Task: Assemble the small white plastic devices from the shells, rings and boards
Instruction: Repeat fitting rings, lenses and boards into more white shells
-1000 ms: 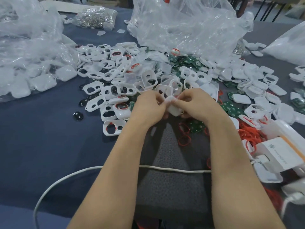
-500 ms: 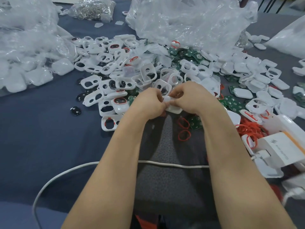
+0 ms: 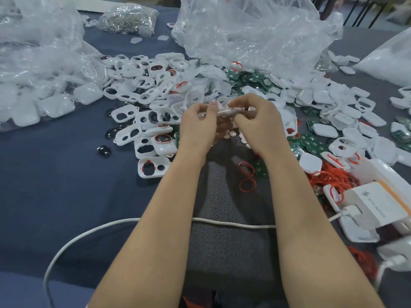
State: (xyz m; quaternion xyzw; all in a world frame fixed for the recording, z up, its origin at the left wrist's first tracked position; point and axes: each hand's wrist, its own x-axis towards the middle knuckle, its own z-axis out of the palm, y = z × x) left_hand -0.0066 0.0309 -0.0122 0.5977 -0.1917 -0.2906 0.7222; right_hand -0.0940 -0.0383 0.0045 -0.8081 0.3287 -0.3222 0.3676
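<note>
Every shell (image 3: 153, 167) white, some with red-rimmed black windows. Rings (image 3: 327, 177) red. Boards (image 3: 315, 145) green, silver dots. Cloth (image 3: 55, 174) navy, plain. Mat (image 3: 222, 196) grey, speckled. Cable (image 3: 233, 224) white. Bags (image 3: 255, 30) clear. Inserts (image 3: 104, 150) glossy black. Box (image 3: 378, 205) white, orange stripe, grey print.

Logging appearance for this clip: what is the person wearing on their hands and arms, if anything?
Nothing shows. The left hand and right hand are bare: no gloves, rings, watch or bracelets. The left forearm and right forearm are bare as well, with no sleeve reaching into view. The left thumbnail looks unpainted.
</note>
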